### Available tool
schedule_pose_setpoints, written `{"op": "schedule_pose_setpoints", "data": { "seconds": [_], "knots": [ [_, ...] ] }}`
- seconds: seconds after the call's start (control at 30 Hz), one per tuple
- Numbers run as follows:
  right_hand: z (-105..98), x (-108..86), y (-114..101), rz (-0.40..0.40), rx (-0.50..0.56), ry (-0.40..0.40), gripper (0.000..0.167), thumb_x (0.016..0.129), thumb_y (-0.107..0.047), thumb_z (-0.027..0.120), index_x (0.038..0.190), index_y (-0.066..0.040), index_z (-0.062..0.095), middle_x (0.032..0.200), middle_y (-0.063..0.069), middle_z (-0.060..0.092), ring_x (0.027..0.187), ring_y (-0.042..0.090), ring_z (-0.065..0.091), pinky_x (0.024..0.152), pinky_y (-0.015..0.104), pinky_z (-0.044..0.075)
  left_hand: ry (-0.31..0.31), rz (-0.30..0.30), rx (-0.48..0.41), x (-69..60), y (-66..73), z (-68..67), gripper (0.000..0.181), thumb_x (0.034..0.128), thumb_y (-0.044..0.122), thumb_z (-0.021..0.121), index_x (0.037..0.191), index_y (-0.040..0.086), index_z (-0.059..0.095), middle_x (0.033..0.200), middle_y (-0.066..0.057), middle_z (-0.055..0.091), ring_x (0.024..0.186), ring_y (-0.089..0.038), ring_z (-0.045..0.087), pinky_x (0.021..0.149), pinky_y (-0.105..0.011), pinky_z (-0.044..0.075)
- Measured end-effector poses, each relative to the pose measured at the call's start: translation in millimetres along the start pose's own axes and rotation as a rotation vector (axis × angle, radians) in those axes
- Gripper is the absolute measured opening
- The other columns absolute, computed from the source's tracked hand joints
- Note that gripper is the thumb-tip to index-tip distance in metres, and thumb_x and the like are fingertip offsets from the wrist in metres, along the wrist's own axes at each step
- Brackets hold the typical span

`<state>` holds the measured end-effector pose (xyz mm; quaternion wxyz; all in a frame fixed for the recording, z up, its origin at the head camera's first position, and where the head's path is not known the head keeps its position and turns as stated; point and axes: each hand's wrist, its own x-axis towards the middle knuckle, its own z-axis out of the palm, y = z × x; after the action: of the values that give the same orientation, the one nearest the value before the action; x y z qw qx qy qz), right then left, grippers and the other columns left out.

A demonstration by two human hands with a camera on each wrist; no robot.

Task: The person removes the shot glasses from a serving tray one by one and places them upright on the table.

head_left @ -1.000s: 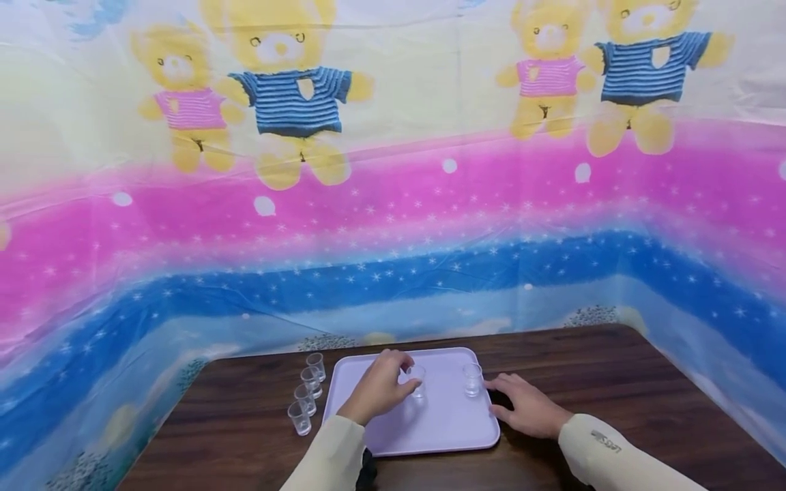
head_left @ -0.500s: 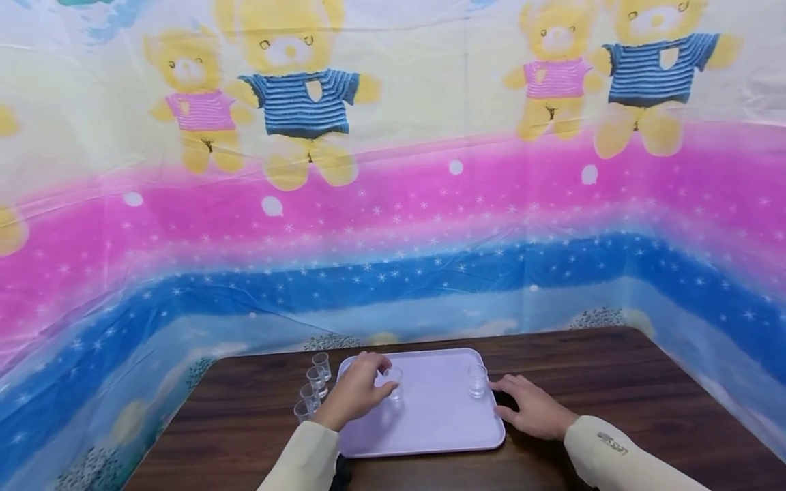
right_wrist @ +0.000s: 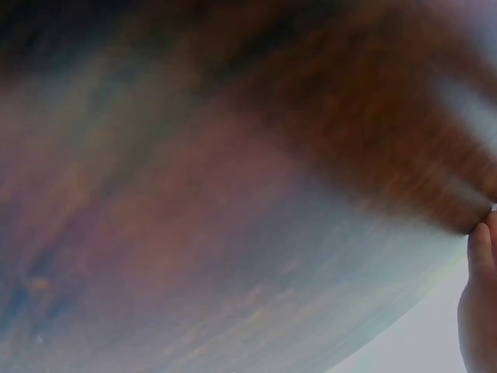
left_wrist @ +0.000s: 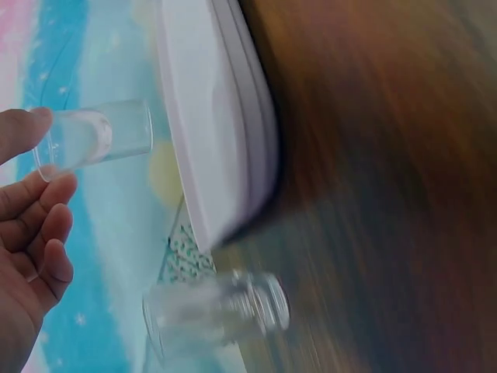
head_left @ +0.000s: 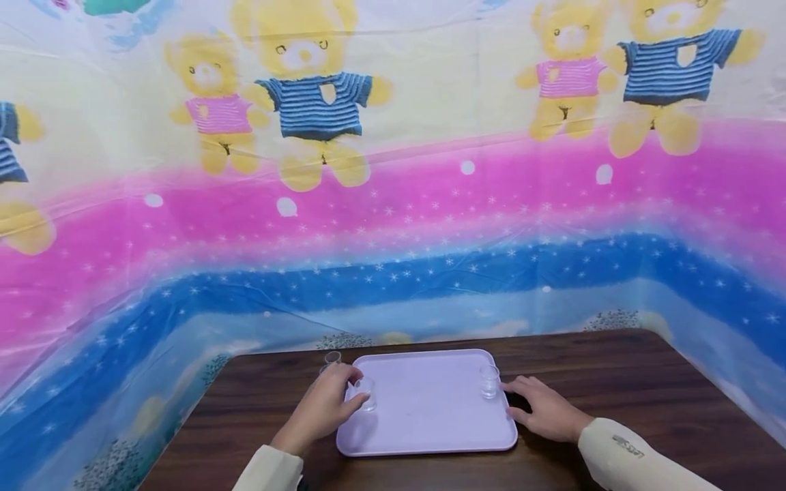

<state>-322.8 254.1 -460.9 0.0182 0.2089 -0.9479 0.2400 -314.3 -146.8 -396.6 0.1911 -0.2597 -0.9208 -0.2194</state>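
My left hand [head_left: 322,409] pinches a small clear shot glass [head_left: 368,395] between thumb and fingers, over the left side of the lilac tray [head_left: 430,419]. In the left wrist view, the held glass [left_wrist: 128,132] hangs a little apart from the tray's rim [left_wrist: 182,148]. A second shot glass [head_left: 489,382] stands on the tray near its right edge. Beside that edge, my right hand [head_left: 549,408] holds no glass, and its fingertips are at the rim. The right wrist view is blurred, with part of the hand [right_wrist: 481,311] at its right border.
Left of the tray, a shot glass rim [head_left: 333,357] shows past my left hand, which hides the others in that row. One nearby glass [left_wrist: 213,311] stands close in the left wrist view. A patterned curtain [head_left: 393,273] runs behind the dark wooden table [head_left: 577,361].
My left hand has carried the shot glass leftward across the tray to its left side, and now covers most of the row of glasses. The right hand has stayed at the tray's right edge.
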Motion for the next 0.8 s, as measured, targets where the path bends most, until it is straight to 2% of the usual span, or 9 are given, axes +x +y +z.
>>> {"op": "schedule_pose_setpoints", "data": {
  "seconds": [0.13,0.33,0.43,0.57,0.8],
  "knots": [
    [0,-1.6,-1,0.013,-0.001,-0.005,0.046,0.091,-0.029,0.064,0.13,-0.008,0.056,0.114,0.001,0.055,0.113,0.027,0.05,0.093,0.051,0.04,0.027,-0.011,0.022,-14.2,-5.9,-8.8,0.024,0.0749,0.022,0.08,0.089,0.012,0.064,0.076,0.009,0.05,0.071,-0.008,0.044,0.059,-0.025,0.041],
    [-1,-2.1,-3,0.035,0.007,-0.004,0.046,0.09,-0.028,0.065,0.131,-0.008,0.056,0.115,0.001,0.055,0.114,0.028,0.049,0.094,0.052,0.038,0.068,-0.044,0.026,-33.6,-16.5,-22.2,0.024,0.0731,0.017,0.081,0.09,0.01,0.066,0.08,0.004,0.055,0.071,-0.01,0.045,0.058,-0.024,0.041],
    [0,-2.4,-1,0.023,0.002,-0.005,0.046,0.091,-0.028,0.064,0.131,-0.008,0.055,0.115,0.001,0.055,0.114,0.028,0.049,0.093,0.052,0.039,0.054,-0.08,0.031,-42.4,-21.2,-27.7,0.024,0.0735,0.016,0.081,0.091,0.008,0.066,0.081,0.002,0.056,0.071,-0.011,0.046,0.059,-0.025,0.041],
    [2,-1.5,2,0.01,0.0,0.001,0.045,0.091,-0.027,0.064,0.131,-0.008,0.055,0.113,-0.001,0.055,0.113,0.026,0.049,0.092,0.05,0.04,0.025,-0.135,0.049,-52.4,-27.0,-32.5,0.024,0.0743,0.017,0.081,0.091,0.008,0.066,0.078,0.007,0.053,0.071,-0.01,0.044,0.059,-0.026,0.04],
    [3,-0.4,5,0.005,-0.008,0.002,0.045,0.091,-0.027,0.063,0.131,-0.008,0.055,0.114,-0.001,0.055,0.113,0.026,0.049,0.092,0.05,0.04,0.008,-0.199,0.059,-64.0,-35.1,-33.0,0.022,0.0737,0.017,0.081,0.087,0.01,0.065,0.076,0.008,0.053,0.071,-0.008,0.045,0.059,-0.026,0.042]
  ]
}}
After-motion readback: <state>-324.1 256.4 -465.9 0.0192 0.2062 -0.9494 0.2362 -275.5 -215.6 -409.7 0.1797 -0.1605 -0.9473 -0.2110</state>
